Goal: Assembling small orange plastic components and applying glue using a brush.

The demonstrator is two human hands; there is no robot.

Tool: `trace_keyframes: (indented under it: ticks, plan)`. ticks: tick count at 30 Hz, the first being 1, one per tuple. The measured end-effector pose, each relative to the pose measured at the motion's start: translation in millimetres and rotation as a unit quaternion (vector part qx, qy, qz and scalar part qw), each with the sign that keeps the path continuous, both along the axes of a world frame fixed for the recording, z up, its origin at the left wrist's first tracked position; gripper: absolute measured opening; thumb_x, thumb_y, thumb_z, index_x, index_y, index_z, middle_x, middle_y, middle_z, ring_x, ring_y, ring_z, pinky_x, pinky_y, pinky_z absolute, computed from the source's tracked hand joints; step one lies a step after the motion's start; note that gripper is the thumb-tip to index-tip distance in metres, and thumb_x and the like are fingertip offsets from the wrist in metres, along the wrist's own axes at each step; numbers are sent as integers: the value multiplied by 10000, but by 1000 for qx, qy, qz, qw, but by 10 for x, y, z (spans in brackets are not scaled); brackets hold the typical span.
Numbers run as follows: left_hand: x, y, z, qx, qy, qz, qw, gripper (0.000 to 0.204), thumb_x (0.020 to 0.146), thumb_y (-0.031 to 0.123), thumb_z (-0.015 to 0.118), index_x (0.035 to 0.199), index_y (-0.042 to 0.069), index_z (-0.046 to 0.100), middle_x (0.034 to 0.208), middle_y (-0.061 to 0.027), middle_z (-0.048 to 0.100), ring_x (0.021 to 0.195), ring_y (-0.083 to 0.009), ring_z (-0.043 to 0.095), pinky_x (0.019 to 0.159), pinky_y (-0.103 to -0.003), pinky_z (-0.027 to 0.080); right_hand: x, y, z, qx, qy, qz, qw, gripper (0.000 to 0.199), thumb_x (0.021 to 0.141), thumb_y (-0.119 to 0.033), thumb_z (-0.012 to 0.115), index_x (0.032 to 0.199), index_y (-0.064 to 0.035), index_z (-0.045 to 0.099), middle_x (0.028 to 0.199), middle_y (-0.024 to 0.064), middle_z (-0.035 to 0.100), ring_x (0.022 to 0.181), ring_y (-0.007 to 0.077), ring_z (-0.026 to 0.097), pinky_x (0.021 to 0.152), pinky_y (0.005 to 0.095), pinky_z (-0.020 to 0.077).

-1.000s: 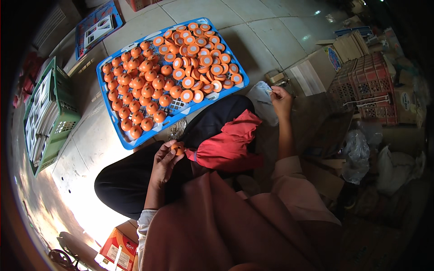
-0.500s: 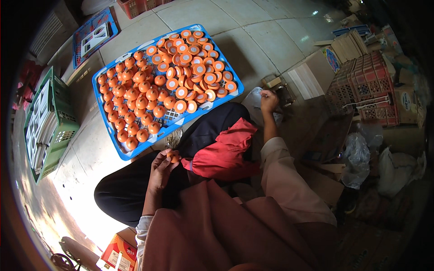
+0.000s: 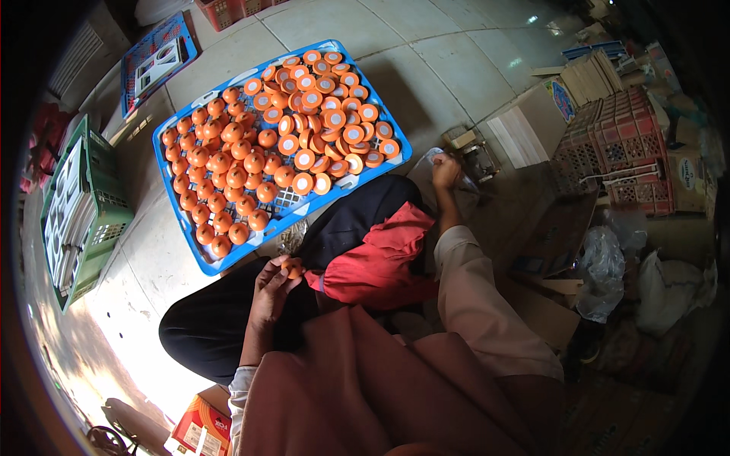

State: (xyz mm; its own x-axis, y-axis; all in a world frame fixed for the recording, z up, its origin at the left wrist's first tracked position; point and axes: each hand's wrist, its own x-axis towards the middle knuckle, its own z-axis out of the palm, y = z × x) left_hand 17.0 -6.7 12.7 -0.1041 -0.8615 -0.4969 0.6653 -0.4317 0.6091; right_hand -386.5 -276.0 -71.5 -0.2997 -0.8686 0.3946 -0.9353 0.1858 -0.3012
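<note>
My left hand (image 3: 271, 285) is closed on a small orange dome-shaped piece (image 3: 291, 267) above my lap, pinching it between thumb and fingers. To the right, my right hand (image 3: 446, 173) has its fingers drawn together beside a clear plastic bag (image 3: 430, 157) on the floor; what they hold, if anything, is too small to make out. Ahead lies a blue plastic crate (image 3: 293, 222) filled with similar pieces. On its left side the orange domes (image 3: 237, 177) face up, each with a dark spot; on its right, pieces show flat white discs (image 3: 334, 118).
A red cloth (image 3: 380, 258) lies over my lap. At left stands a green crate (image 3: 106, 228) of white panels. Another blue crate (image 3: 186, 45) sits at the back left. On the right are red crates (image 3: 620, 137), a small metal-and-wood device (image 3: 479, 159) and plastic bags (image 3: 601, 266).
My right hand has shifted slightly left, above the plastic bag, fingers still together. The left hand keeps hold of the orange piece in nearly the same place.
</note>
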Motion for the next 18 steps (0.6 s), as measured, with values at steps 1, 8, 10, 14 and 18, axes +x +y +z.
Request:
trace_keyframes:
  ticks: [1,8,10,14,18]
  plan:
    - [0,0,0,-16,4,0,1000,283,862,92,528,1136,30,489,1102,-143,560,983,-224,569,836,-309,477,5,2,-5,2,0,-1,1000,42,674,-159,656,701,-185,676,730,116,619,685,313,601,563,413,461]
    - [-10,-15,-8,-16,7,2,1000,276,865,101,529,1128,27,489,1099,-143,560,979,-229,572,842,-314,476,44,44,19,63,-36,-47,996,70,735,-207,631,768,-176,685,773,119,634,729,315,615,633,410,482]
    - [-11,-17,-15,-15,6,1,1000,276,866,101,528,1128,27,488,1098,-142,560,978,-229,573,843,-314,476,69,35,-18,54,-34,-44,997,79,737,-221,629,774,-177,684,774,118,635,736,315,615,641,410,484]
    - [-5,-8,-28,-14,3,1,1000,277,863,100,530,1129,32,489,1097,-139,561,986,-229,569,846,-314,472,100,2,-134,81,2,-65,995,117,721,-252,655,818,-196,687,773,121,635,706,311,617,633,398,486]
    - [1,-7,-29,2,-1,2,1000,278,861,102,530,1129,37,491,1099,-138,562,992,-228,565,849,-313,466,76,0,-165,67,39,-43,996,112,726,-260,650,807,-193,687,782,121,636,717,313,619,637,402,488]
